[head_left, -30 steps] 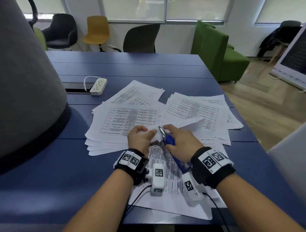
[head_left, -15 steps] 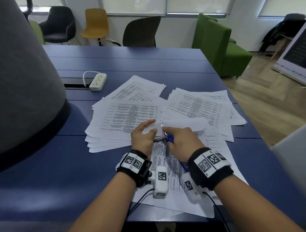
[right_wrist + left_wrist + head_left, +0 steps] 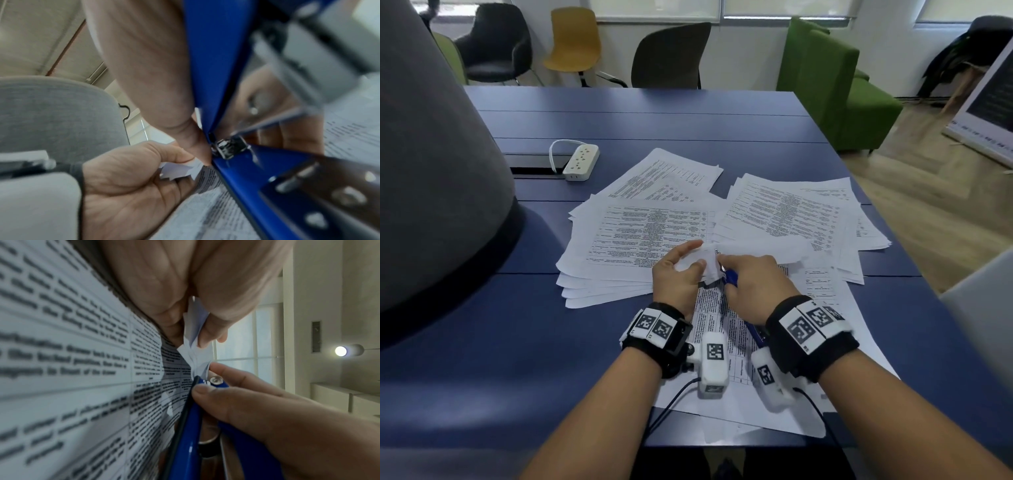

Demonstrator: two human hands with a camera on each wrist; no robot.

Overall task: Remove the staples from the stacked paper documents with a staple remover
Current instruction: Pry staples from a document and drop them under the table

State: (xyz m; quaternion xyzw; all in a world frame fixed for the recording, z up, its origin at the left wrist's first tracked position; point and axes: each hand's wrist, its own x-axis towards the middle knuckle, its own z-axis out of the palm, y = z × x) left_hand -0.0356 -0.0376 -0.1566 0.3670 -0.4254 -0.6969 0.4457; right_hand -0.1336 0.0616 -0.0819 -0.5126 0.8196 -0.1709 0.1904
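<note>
I count one staple remover, blue, and three spreads of printed sheets on the blue table: a left stack, a right stack, and the near document lying under my wrists at the front edge. One white power strip sits beyond the left stack, well apart from the paper. Behind the table stand four chairs and one green sofa.

Left hand: palm turned inward, thumb and fingers pinching the raised, crumpled corner of the near document. The grip is closed on the paper; the left wrist view shows the sheets fanned between the fingertips.

Right hand: knuckles up, fingers curled round the staple remover, thumb pressed along its blue handle. The grip is clenched on the tool. Its metal tip sits right at the pinched corner, touching the paper edge just beside the left thumb. The staple itself is too small to identify.

Both forearms extend over the near document.
</note>
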